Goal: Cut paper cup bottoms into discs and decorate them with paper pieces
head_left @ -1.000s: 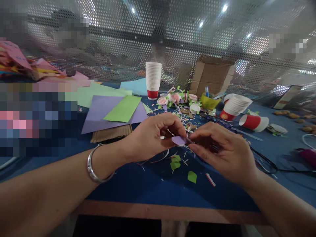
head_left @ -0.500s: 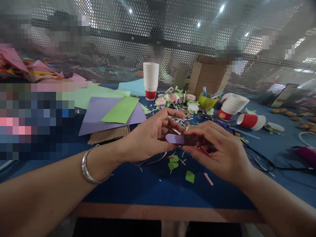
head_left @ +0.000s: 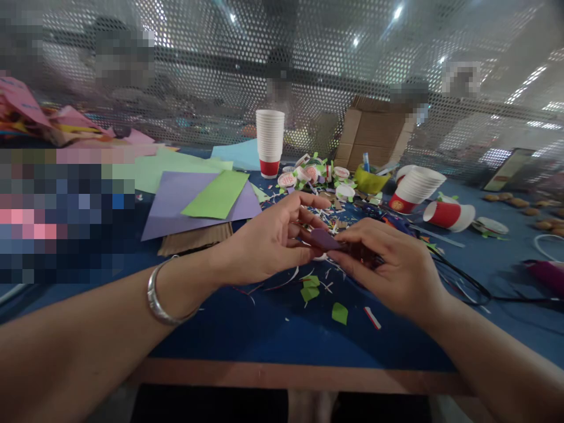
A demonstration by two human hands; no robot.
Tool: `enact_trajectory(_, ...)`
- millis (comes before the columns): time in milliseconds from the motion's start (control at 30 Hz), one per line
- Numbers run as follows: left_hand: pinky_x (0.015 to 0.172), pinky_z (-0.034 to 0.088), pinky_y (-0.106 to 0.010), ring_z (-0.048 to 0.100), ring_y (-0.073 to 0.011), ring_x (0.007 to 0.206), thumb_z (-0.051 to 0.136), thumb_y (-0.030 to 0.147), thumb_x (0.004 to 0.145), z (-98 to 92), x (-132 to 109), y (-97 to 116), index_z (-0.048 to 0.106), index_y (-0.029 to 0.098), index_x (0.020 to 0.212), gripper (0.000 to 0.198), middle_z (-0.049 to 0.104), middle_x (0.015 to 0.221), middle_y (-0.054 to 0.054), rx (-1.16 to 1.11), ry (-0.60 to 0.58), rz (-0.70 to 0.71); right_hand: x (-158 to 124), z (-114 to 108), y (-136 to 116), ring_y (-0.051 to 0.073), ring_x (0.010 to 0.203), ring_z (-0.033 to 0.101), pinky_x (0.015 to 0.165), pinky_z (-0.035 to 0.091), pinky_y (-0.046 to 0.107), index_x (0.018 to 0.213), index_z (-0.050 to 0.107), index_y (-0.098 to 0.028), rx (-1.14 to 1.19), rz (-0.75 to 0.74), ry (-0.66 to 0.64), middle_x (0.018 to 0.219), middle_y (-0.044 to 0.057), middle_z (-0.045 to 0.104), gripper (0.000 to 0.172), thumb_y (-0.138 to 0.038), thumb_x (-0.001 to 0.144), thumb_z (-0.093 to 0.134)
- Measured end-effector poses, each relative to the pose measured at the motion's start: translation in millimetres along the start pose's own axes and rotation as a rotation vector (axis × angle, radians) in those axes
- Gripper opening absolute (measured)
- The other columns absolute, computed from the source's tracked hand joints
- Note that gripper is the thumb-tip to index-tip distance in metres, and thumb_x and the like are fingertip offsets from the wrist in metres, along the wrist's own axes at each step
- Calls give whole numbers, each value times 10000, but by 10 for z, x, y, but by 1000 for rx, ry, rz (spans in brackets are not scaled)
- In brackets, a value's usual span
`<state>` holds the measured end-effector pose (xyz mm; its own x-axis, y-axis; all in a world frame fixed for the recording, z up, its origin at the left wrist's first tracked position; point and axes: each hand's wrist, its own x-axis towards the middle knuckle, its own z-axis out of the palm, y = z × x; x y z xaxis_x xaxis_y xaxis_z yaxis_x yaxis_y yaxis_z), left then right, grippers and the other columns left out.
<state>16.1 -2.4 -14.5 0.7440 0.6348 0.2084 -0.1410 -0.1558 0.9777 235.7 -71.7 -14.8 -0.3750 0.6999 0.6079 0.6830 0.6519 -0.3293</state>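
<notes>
A small purple paper piece [head_left: 324,239] is held between my two hands above the blue table. My right hand [head_left: 392,264] is closed, its thumb and forefinger pinching the right end of the piece. At the left end, my left hand [head_left: 268,241] has its thumb and lower fingers closed about the paper, while the forefinger stretches out above. What lies inside the right hand's curled fingers is in shadow. Beneath the hands are paper scraps and several green paper cuttings [head_left: 310,289].
Left of my hands lie a purple sheet [head_left: 163,205], a green strip [head_left: 215,194] and corrugated cardboard [head_left: 194,239]. Behind stand stacked paper cups [head_left: 269,141], paper discs with green bits [head_left: 345,192] and a yellow-green container [head_left: 370,183]. Right are tilted cups [head_left: 449,215] and a black cable [head_left: 467,288].
The purple paper piece has turned between my fingers, showing a darker, tilted face instead of a flat, lighter one. My right hand's fingers have shifted slightly; the left hand stays nearly in place.
</notes>
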Motion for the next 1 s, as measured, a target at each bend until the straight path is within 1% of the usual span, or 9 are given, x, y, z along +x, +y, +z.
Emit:
enact_trajectory(133,904,562,-340,669,-180,1042,768,136,825,-15,-6,41,446,184,1330,600,610,1188,-84,68,-10,-50,-10,13,14,112,737,622,650,471,248,980,696,-193,41,104,17,883,5,690,67,-239,934,710)
enact_trajectory(233,870,545,-306,666,-148,966,780,190,836,2,8,35,489,171,1296,545,660,1074,-51,101,16,-56,-6,30,10,125,753,641,636,478,253,996,708,-214,92,166,10,920,7,710,84,-268,931,715)
enact_trajectory(367,758,529,-254,643,-105,807,746,163,847,29,31,32,522,158,1181,402,666,888,2,108,93,-43,2,52,-2,126,740,656,620,498,245,1021,728,-229,165,234,10,901,0,719,114,-293,928,720)
enact_trajectory(467,701,523,-245,627,-98,738,699,125,850,35,42,60,492,161,1112,335,649,820,23,80,123,-58,-4,58,-10,116,693,658,614,519,242,1105,724,-237,204,271,19,877,-11,719,204,-308,914,738)
enact_trajectory(533,684,520,-249,621,-101,722,672,104,842,39,44,82,487,163,1103,326,638,812,27,81,132,-85,-7,57,-16,121,691,660,600,523,247,1150,717,-241,194,272,18,894,-5,720,247,-311,914,737)
enact_trajectory(633,705,545,-287,633,-125,758,649,110,833,49,44,102,500,167,1117,326,627,844,15,59,161,-108,-3,52,-27,124,691,649,589,522,252,1151,720,-236,138,234,14,909,7,714,240,-298,919,726)
enact_trajectory(767,702,537,-311,616,-136,754,657,165,838,5,48,109,519,173,1149,340,600,857,10,128,227,-107,4,45,-29,137,746,671,643,536,266,1139,721,-230,76,189,-1,951,23,729,221,-292,927,715)
enact_trajectory(900,689,509,-290,632,-143,760,679,170,821,-192,45,142,511,184,1179,395,628,862,1,293,171,-132,-9,27,-10,141,750,672,612,515,264,1170,720,-229,46,188,-18,947,28,723,231,-272,946,682)
enact_trajectory(1000,596,460,-265,640,-148,680,674,236,836,-367,30,191,518,184,1164,367,664,830,-8,458,33,-313,-15,11,-1,141,776,670,645,516,265,1140,721,-214,28,144,-13,934,27,715,200,-247,948,674)
